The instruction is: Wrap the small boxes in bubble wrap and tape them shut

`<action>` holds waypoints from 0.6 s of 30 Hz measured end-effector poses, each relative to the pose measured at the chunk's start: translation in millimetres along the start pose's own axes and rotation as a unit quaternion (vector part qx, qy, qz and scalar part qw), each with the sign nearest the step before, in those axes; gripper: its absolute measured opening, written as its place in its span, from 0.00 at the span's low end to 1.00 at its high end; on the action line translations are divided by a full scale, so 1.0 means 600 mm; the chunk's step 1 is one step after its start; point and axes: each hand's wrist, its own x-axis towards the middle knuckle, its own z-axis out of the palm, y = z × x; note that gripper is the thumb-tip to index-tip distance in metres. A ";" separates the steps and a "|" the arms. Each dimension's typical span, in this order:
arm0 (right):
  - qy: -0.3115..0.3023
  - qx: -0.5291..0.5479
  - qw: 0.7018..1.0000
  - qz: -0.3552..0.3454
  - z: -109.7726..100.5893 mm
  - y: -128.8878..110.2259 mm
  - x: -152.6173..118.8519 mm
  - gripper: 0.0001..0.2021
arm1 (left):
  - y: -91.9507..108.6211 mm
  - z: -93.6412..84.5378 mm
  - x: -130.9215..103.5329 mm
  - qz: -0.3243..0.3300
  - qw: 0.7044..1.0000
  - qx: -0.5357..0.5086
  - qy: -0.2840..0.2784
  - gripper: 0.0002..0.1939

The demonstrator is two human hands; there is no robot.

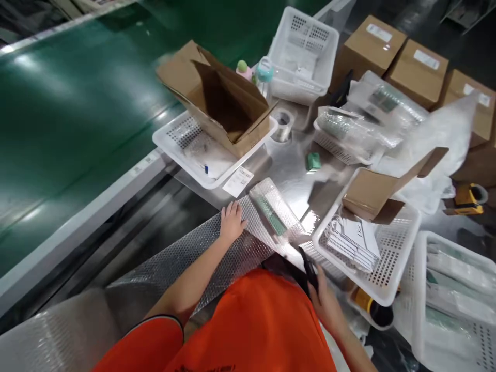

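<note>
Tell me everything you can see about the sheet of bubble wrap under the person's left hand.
The bubble wrap sheet is clear plastic covered with small round bubbles. It lies flat on the shiny metal table and runs from the near left edge toward the middle. The left hand presses flat on it, fingers spread. At its far end it is rolled around a long green item, which shows through the wrap. The orange shirt hides its near edge.

Bubble wrap sheet, wrapped packet and black scissors at the table's near edge

The bubble wrap sheet [217,253] lies flat, trailing off the steel table toward the person. A bubble-wrapped packet [276,209] with green contents rests diagonally at its far end. The black scissors [310,271] point upward, blades seemingly closed.
</note>
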 end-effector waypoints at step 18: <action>-0.082 -0.309 0.940 -0.117 0.167 -0.346 0.297 0.31 | -0.017 -0.012 -0.004 -0.037 0.997 -0.065 0.009 0.29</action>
